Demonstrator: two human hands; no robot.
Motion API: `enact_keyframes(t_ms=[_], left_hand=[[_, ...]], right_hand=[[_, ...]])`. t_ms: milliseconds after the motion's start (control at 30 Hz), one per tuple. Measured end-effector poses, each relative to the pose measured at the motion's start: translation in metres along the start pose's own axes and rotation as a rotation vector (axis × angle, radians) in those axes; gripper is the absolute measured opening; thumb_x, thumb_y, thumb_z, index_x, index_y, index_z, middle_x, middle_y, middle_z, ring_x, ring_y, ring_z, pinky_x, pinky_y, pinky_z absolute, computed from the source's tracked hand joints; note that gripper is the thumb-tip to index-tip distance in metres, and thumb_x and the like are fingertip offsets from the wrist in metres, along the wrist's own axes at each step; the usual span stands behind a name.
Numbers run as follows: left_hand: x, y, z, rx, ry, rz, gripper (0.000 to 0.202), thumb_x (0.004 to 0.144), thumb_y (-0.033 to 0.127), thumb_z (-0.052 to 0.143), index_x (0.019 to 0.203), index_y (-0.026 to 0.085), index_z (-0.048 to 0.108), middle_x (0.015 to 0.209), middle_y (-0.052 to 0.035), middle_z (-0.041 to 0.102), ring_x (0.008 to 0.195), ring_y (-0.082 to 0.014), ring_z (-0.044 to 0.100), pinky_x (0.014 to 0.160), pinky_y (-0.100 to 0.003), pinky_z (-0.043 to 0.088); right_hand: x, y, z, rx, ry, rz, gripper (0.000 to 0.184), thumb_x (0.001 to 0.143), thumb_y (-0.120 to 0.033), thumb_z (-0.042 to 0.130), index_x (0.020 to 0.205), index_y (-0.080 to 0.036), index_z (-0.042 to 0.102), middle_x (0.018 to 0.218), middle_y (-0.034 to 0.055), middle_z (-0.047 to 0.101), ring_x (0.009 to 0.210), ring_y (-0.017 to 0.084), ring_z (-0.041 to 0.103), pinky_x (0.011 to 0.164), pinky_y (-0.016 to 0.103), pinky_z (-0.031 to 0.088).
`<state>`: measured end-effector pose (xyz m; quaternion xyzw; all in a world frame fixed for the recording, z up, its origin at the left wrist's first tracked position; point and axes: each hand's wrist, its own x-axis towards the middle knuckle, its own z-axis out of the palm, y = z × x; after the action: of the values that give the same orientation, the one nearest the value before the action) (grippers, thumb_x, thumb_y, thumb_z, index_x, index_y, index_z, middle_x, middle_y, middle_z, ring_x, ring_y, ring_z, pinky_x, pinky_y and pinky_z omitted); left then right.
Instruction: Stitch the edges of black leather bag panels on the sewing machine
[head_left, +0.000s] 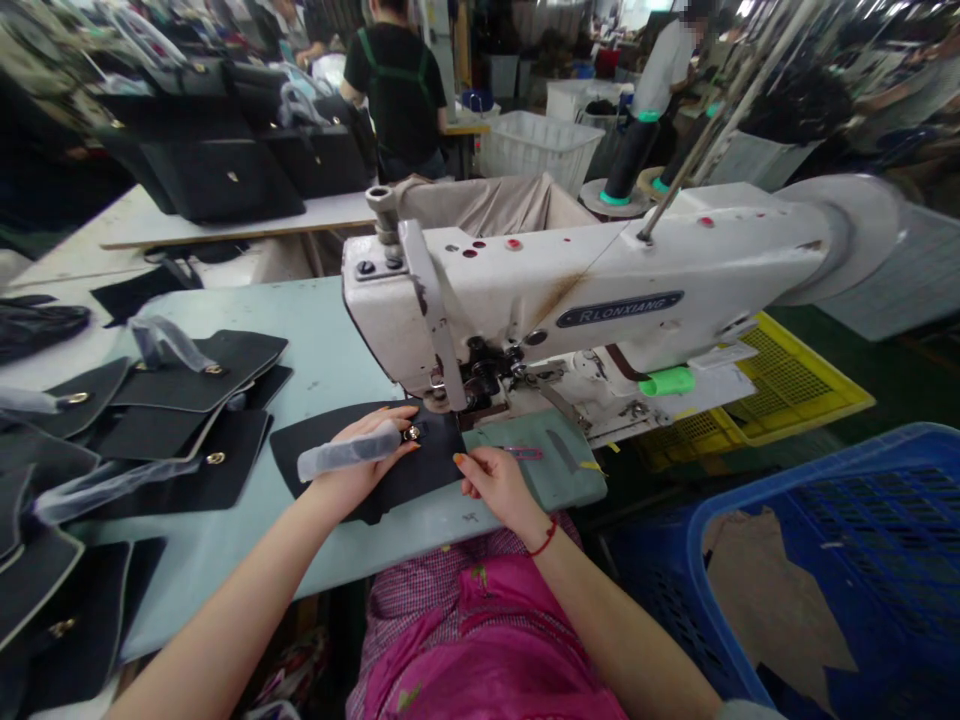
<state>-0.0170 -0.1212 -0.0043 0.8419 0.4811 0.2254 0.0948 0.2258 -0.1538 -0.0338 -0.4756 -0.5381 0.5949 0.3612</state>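
A black bag panel [427, 478] lies on the pale green sewing table, its far right edge beneath the needle area of the white sewing machine [480, 280]. My left hand [354, 486] rests on it, fingers spread flat on either side of a gold metal fitting [412, 433]. A handle wrapped in clear plastic [349, 452] runs from that fitting across the back of this hand. At the panel's right edge my right hand [499, 485] is closed, thumb and forefinger pinching the border. Just beyond these fingers lies a small pink tool [523, 453], possibly thread snips.
Stacked black panels [202, 370] with plastic-wrapped handles cover the table's left side. A blue basket [701, 560] holding beige scraps stands at right, near a yellow crate [810, 385]. Black bags [217, 180] sit on a table behind; other people work beyond.
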Motion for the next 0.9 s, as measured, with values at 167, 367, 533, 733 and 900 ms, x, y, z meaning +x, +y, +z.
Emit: enact_keyframes(t_ms=[167, 367, 533, 733, 900], left_hand=[[0.003, 0.006, -0.005, 0.092, -0.02, 0.018, 0.033, 0.093, 0.047, 0.052, 0.105, 0.018, 0.063, 0.119, -0.0114, 0.068, 0.113, -0.025, 0.063, 0.105, -0.041, 0.046], [0.005, 0.005, -0.006, 0.109, -0.007, 0.048, 0.036, 0.093, 0.05, 0.051, 0.101, 0.019, 0.067, 0.115, -0.0111, 0.071, 0.11, -0.026, 0.065, 0.103, -0.042, 0.049], [0.008, 0.005, -0.009, 0.124, -0.004, 0.079, 0.034, 0.094, 0.049, 0.051, 0.097, 0.02, 0.067, 0.112, -0.0096, 0.072, 0.108, -0.0251, 0.066, 0.102, -0.042, 0.049], [0.02, 0.01, -0.019, 0.135, -0.134, 0.026, 0.029, 0.094, 0.046, 0.049, 0.099, 0.021, 0.062, 0.11, -0.0083, 0.07, 0.108, -0.0252, 0.065, 0.099, -0.041, 0.05], [0.025, 0.009, -0.024, 0.1, -0.19, -0.014, 0.023, 0.092, 0.044, 0.05, 0.097, 0.024, 0.061, 0.106, -0.0067, 0.07, 0.106, -0.0264, 0.065, 0.098, -0.041, 0.05]], right_hand=[[0.001, -0.002, -0.004, -0.018, -0.027, 0.011, 0.054, 0.083, -0.067, 0.055, 0.06, -0.019, 0.051, 0.053, -0.0002, 0.056, 0.047, 0.01, 0.049, 0.048, 0.021, 0.038], [0.0, -0.004, -0.005, -0.015, -0.042, 0.034, 0.054, 0.083, -0.067, 0.055, 0.06, -0.018, 0.052, 0.054, 0.0005, 0.057, 0.047, 0.01, 0.048, 0.048, 0.021, 0.037], [0.002, -0.004, -0.004, 0.013, -0.038, 0.067, 0.054, 0.082, -0.067, 0.057, 0.06, -0.018, 0.052, 0.054, 0.0003, 0.057, 0.047, 0.009, 0.047, 0.047, 0.02, 0.036], [0.009, -0.005, -0.004, 0.05, -0.05, 0.091, 0.055, 0.081, -0.069, 0.057, 0.061, -0.017, 0.053, 0.053, -0.0001, 0.057, 0.045, 0.008, 0.047, 0.047, 0.021, 0.037], [0.012, -0.007, -0.004, 0.075, -0.058, 0.075, 0.057, 0.081, -0.069, 0.057, 0.059, -0.017, 0.055, 0.052, -0.0003, 0.056, 0.045, 0.008, 0.047, 0.046, 0.02, 0.036]])
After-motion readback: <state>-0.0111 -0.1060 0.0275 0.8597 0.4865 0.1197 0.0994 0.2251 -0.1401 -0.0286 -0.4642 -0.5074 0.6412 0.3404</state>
